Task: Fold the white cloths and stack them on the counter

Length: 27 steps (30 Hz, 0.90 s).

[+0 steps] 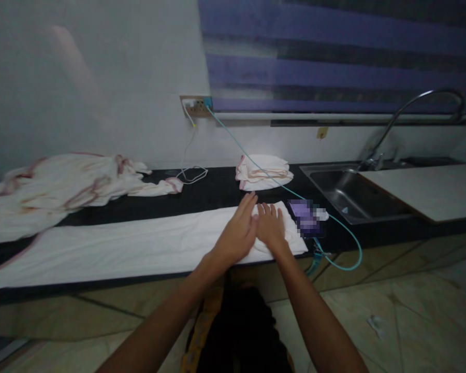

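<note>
At the far left, a crumpled white cloth with reddish edging [62, 184] lay heaped on the black countertop [217, 191], loose and unfolded. In front of it, a long white cloth [120, 246] stretched flat along the counter's front edge, spread out as if to be smoothed. I saw my left hand [236, 233] resting palm down on its right end, fingers straight and held close together. My right hand [271, 227] lay just beside it, touching it, fingers slightly spread, flat on the same cloth; neither hand pinched anything. Behind them sat a folded cloth [264, 172], apart from the rest. A teal cable [256, 165] ran from the wall socket [196, 107] down to a blurred phone [306, 217]. Furthest right was the steel sink [349, 197] under its curved tap [411, 111].
</note>
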Tool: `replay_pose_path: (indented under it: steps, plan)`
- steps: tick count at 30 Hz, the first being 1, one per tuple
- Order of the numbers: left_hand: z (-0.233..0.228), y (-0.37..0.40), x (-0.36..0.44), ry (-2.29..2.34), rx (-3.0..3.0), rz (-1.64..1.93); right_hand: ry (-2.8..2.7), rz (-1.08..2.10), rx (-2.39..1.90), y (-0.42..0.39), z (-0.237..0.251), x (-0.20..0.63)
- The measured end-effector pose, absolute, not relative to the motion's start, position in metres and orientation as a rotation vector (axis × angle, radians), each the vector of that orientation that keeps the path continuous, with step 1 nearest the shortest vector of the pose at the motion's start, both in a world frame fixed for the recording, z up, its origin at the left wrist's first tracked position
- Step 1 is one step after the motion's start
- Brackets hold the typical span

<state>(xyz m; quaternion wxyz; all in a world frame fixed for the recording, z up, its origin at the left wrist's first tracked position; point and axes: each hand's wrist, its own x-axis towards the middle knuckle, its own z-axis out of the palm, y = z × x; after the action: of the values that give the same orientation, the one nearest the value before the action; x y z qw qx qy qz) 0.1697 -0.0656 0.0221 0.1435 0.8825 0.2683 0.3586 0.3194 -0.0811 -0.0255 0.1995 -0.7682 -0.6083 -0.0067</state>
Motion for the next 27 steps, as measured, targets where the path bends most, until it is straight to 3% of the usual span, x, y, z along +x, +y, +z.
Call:
replay_pose_path:
  steps: [3,10,18,27]
  plan:
    - [0.020,-0.085,0.197,0.710,2.534,0.913,-1.689,-0.032,-2.065,-0.081,-0.028,0.326]
    - [-0.025,-0.091,0.191,1.043,2.664,0.710,-1.408,0.073,-1.868,-0.070,-0.026,0.330]
    - [-0.006,-0.094,0.176,1.028,2.808,0.248,-0.933,0.254,-1.450,-0.075,-0.020,0.340]
    - [-0.001,-0.092,0.164,0.968,2.964,0.071,-1.047,-0.037,-1.497,-0.145,-0.008,0.322]
